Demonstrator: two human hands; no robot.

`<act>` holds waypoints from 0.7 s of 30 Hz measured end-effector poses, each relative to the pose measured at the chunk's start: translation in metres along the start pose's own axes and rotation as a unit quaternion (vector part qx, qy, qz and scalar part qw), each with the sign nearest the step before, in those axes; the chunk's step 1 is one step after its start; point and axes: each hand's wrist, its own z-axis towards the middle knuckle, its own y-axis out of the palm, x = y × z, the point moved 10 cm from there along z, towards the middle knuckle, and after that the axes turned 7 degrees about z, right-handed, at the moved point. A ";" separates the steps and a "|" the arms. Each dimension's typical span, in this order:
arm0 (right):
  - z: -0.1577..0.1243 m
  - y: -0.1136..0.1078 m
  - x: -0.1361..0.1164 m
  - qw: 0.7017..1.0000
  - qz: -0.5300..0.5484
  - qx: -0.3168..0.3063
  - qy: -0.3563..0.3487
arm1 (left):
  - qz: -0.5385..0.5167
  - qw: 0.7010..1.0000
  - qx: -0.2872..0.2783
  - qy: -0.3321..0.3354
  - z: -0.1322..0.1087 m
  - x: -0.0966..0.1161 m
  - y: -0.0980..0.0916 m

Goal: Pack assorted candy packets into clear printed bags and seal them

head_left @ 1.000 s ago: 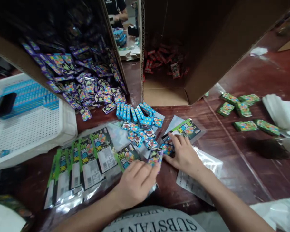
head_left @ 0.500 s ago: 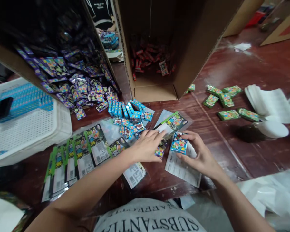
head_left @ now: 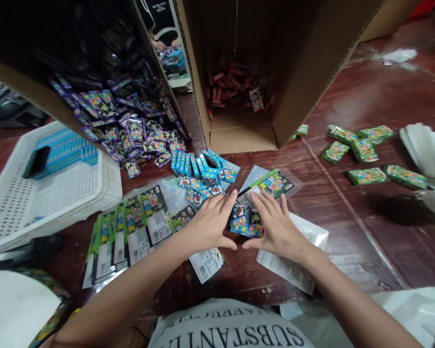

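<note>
Two small candy boxes stand side by side between my hands: a blue box (head_left: 239, 220) on the left and a dark purple box (head_left: 255, 225) on the right. My left hand (head_left: 210, 223) is open beside the blue box, with fingers stretched forward and thumb apart. From the other side my right hand (head_left: 277, 227) curves around the purple box's edge, fingers and thumb spread; whether it touches the box is hard to see. Just beyond them lies a printed header card bag (head_left: 275, 182). A heap of blue boxes (head_left: 199, 166) sits ahead of my left hand.
Overlapping printed bags (head_left: 137, 227) lie at left, near a white basket (head_left: 110, 181) carrying blue boxes and a phone (head_left: 37, 162). Cartons hold purple packs (head_left: 141, 133) and red packs (head_left: 235, 79). Green boxes (head_left: 368, 175) lie right. A person's hands (head_left: 159, 44) show behind.
My right hand has moved left and set the blue box beside the purple one, letting it go. My left hand has shifted off the purple box to the left side of the pair.
</note>
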 end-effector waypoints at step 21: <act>-0.014 -0.012 0.003 0.997 0.049 -0.035 -0.046 | -0.335 0.937 0.078 -0.057 -0.012 0.017 0.010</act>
